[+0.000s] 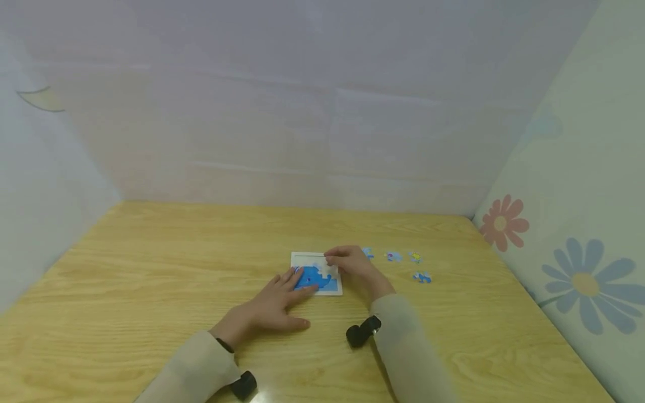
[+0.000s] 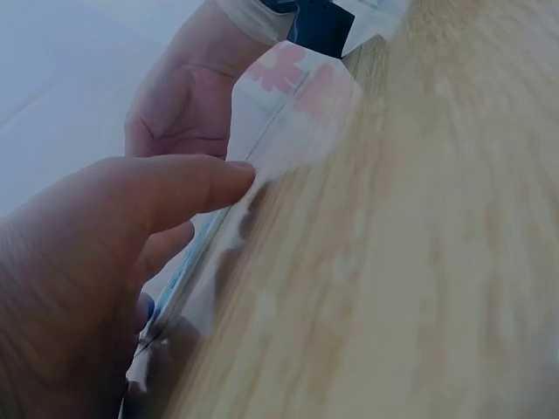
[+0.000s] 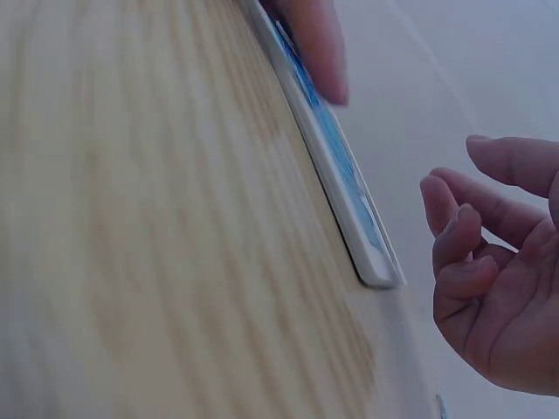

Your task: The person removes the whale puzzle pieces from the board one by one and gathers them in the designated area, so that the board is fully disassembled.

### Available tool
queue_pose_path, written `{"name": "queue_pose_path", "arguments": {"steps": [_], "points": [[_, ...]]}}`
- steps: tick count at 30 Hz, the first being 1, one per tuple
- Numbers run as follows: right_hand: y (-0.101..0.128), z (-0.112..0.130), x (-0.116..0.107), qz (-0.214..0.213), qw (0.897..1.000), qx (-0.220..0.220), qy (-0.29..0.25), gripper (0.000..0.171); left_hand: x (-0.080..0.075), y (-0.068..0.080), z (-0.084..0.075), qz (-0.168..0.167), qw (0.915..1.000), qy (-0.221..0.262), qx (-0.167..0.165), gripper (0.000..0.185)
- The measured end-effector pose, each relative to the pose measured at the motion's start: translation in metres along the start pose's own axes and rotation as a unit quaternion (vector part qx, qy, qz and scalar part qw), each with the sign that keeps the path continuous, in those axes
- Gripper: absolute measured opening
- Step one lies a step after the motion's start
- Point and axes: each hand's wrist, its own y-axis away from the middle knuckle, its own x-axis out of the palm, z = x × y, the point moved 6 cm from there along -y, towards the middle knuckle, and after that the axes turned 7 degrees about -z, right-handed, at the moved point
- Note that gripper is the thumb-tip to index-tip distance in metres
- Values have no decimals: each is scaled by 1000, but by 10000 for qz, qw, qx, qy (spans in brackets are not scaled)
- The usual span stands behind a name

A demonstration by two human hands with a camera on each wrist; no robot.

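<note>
A white-framed puzzle board (image 1: 316,293) lies on the table, partly filled with a blue whale picture (image 1: 309,277). Spread fingers of my left hand (image 1: 276,305) rest on its left and lower part, the thumb out over the wood. Over the board's upper right corner is my right hand (image 1: 355,266). The right wrist view shows that hand (image 3: 502,279) with fingers loosely bent, thumb and index apart and nothing visible between them. A pale, unfilled area of the board shows near the right fingertips.
Right of the board lie loose puzzle pieces: a purple-marked one (image 1: 393,256), one with a yellow flower (image 1: 415,257), a blue one (image 1: 422,277), and another (image 1: 368,253) partly behind the right hand. Cloth walls (image 1: 312,140) enclose the wooden table (image 1: 191,240) at the back and sides.
</note>
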Motion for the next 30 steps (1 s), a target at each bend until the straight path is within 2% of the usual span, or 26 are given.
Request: {"name": "queue_pose_path", "arguments": {"steps": [5,8,10,13,21,30], "points": [[0,-7,8,-108,9997,216,-78,27,2,2,-1,13,9999,-94,60,70],[-1,-11,12,-139,9988,367,-303,26,1,2,-1,8,10000,-87,41,70],[-1,-13,14,-128,9980,371,-498,26,1,3,-1,21,9999,-115,4,70],[-1,-15,15,-168,9982,304,-492,25,1,3,-1,2,9999,-150,28,70],[5,-14,17,-119,9983,-326,477,25,3,1,-3,-8,9999,-96,128,70],[8,-15,17,-68,9979,-263,587,32,5,-2,-3,-24,9996,-244,169,70]]}}
